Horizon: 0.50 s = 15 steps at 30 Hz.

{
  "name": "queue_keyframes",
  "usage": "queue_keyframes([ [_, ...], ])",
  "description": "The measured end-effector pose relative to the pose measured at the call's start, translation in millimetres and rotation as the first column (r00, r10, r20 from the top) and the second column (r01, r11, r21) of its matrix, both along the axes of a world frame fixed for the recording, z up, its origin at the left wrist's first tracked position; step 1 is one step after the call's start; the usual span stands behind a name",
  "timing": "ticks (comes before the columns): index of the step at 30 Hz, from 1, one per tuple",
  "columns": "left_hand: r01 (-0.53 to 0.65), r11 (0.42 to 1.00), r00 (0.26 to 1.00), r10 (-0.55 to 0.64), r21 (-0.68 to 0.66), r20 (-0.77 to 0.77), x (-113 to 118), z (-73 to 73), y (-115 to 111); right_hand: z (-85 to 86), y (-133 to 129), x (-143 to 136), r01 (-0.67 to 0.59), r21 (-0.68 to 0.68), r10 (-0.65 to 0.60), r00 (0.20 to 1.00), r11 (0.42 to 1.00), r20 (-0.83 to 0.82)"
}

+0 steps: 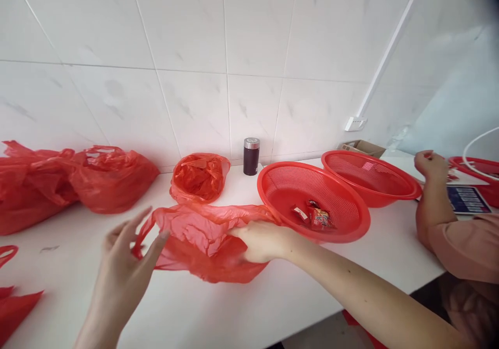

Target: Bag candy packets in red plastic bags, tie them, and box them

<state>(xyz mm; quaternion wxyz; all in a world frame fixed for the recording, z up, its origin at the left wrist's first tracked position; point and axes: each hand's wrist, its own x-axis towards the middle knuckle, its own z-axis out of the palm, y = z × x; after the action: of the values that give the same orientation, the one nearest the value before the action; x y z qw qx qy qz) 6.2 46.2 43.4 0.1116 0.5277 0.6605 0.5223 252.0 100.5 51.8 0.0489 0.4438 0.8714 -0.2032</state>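
A red plastic bag [187, 229] lies loosely spread on the white table in front of me, its mouth open. My left hand [127, 255] is at its left side, thumb and fingers apart around the handle loop without closing on it. From the right, my right hand [259, 240] reaches into the bag's mouth. Red film hides its fingertips, so whether they grip anything does not show. Just beyond my right wrist stands a red mesh basket [280, 193] with a few small wrapped snack packets [320, 219] on its bottom.
Filled red bags [113, 177] stand at the left, and a smaller one [200, 177] behind mine. A dark tumbler [251, 156] is by the wall. Further right are a second red basket [370, 195], a cardboard box [362, 149] and a co-worker's arm [429, 198] beside a scale [468, 199].
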Motion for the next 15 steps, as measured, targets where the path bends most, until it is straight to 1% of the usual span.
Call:
queue_keyframes([
  [1,-0.075,0.992,0.986,0.089,0.101,-0.143,8.1,0.8,-2.4,-0.6,0.2,-2.4,0.010,0.001,-0.010,1.000,1.000,0.000],
  [2,-0.093,0.975,0.959,0.142,0.201,-0.247,17.2,0.3,-5.0,-0.6,0.3,-4.6,0.024,-0.009,-0.024,1.000,1.000,0.003],
  [3,-0.069,0.956,0.930,0.165,0.285,-0.327,26.8,-2.0,-7.3,-0.3,0.3,-6.6,0.032,-0.035,-0.032,0.999,0.999,0.007],
  [4,-0.025,0.946,0.903,0.160,0.325,-0.398,36.4,-6.6,-8.4,0.0,0.2,-8.5,0.025,-0.069,-0.025,1.000,0.997,0.007],
  [5,0.009,0.951,0.876,0.142,0.310,-0.460,45.3,-13.4,-7.9,-0.2,0.2,-10.4,0.002,-0.088,-0.002,1.000,0.996,-0.009],
  [6,0.020,0.967,0.850,0.117,0.252,-0.514,52.6,-22.0,-5.6,-1.1,0.4,-12.2,-0.033,-0.073,0.030,0.999,0.997,-0.041],
  [7,0.002,0.986,0.823,0.092,0.166,-0.561,57.8,-32.1,-1.7,-3.0,1.2,-14.1,-0.069,-0.011,0.068,0.994,0.998,-0.084],
  [8,-0.032,0.997,0.797,0.066,0.068,-0.600,60.6,-42.7,3.6,-5.8,2.6,-15.9,-0.108,0.090,0.118,0.985,0.990,-0.122],
  [9,-0.067,0.998,0.773,0.039,-0.021,-0.634,60.8,-53.0,9.6,-9.6,4.8,-17.7,-0.147,0.216,0.180,0.973,0.965,-0.142],
  [10,-0.094,0.991,0.752,0.008,-0.095,-0.660,58.5,-62.3,15.8,-14.0,8.0,-19.3,-0.181,0.337,0.236,0.963,0.924,-0.133],
  [11,-0.111,0.982,0.733,-0.021,-0.150,-0.680,53.8,-70.2,21.5,-19.0,12.1,-20.4,-0.206,0.426,0.272,0.957,0.881,-0.100],
  [12,-0.125,0.974,0.717,-0.042,-0.188,-0.695,47.1,-76.3,26.6,-24.3,16.9,-21.1,-0.215,0.473,0.272,0.961,0.855,-0.055],
  [13,-0.138,0.968,0.705,-0.055,-0.212,-0.708,38.5,-80.7,30.7,-29.6,22.3,-21.3,-0.201,0.469,0.232,0.973,0.860,-0.007],
  [15,-0.188,0.953,0.693,-0.041,-0.236,-0.720,16.2,-85.7,35.8,-39.9,34.0,-20.4,-0.117,0.358,0.091,0.992,0.926,0.090],
])
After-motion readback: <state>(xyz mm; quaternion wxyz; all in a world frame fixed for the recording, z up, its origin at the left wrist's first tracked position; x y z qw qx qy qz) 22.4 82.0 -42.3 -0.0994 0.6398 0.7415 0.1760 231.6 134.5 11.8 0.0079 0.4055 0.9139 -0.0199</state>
